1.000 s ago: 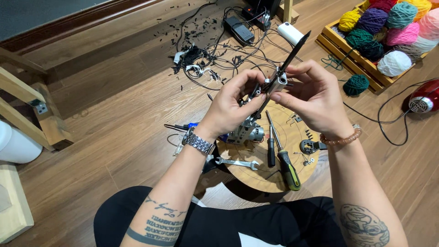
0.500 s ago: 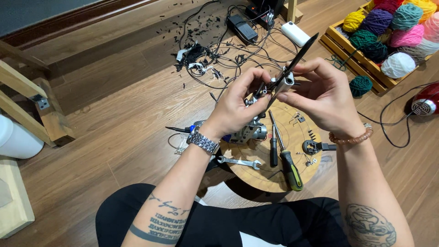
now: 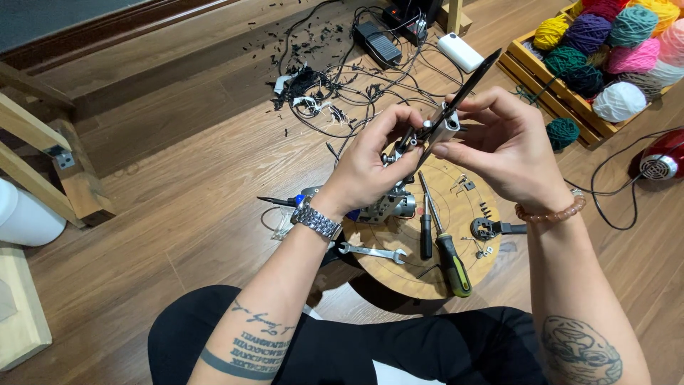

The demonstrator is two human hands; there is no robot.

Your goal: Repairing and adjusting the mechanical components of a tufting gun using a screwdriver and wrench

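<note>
Head view, looking down past the forearms: both hands meet above a small round wooden board (image 3: 456, 281) on the plank floor. The left hand (image 3: 370, 167) pinches the lower end of a long, thin black part fixed to a small silvery metal piece (image 3: 443, 128); thumb and fingers are closed tight around that end. The right hand (image 3: 502, 146) closes on the silvery piece from the other side, fingertips pressed on it, seemingly to steady it while the left works at the joint. The assembly is held in the air, well above the board, close to the person's eyes. Its long axis runs diagonally, the black tip pointing up and away to the right, toward the crate of yarn balls (image 3: 613, 50).

Beneath the hands lie a yellow-handled screwdriver (image 3: 449, 253), a wrench (image 3: 370, 251) and a small motor-like unit (image 3: 381, 207), all within easy reach. Tangled black cables (image 3: 335, 85) sprawl farther off.
</note>
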